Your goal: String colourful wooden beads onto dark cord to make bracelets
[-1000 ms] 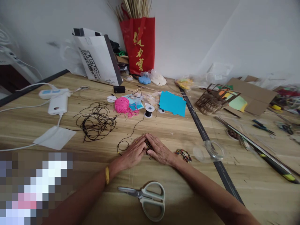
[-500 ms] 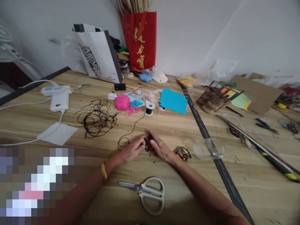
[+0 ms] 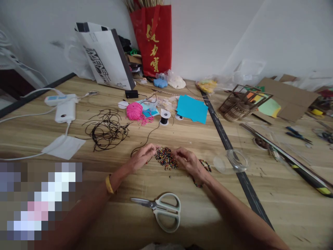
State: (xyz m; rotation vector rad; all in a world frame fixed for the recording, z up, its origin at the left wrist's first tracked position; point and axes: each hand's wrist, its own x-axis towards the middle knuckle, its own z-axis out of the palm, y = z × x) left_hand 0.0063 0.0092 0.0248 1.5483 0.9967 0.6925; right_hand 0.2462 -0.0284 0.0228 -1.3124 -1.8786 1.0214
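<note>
A loose pile of small multicoloured beads lies on the wooden table between my hands. At the pile's left edge, my left hand has its fingertips pressed together; what they pinch is too small to make out. Black cord runs from a small white spool down to this hand and passes behind it. My right hand is over the pile's right edge, thumb and fingers drawn together, their contents unclear. Under its wrist, partly hidden, lies a strung bead strand. White-handled scissors rest nearer to me.
Tangled black cord lies on the left, by a white power bank. Behind the spool are pink yarn and blue paper sheets. On the right are a clear plastic ring, a wooden basket and pliers.
My hands have moved apart from around the bead pile, uncovering it. Their fingers have drawn together. The right wrist now covers part of the strung beads.
</note>
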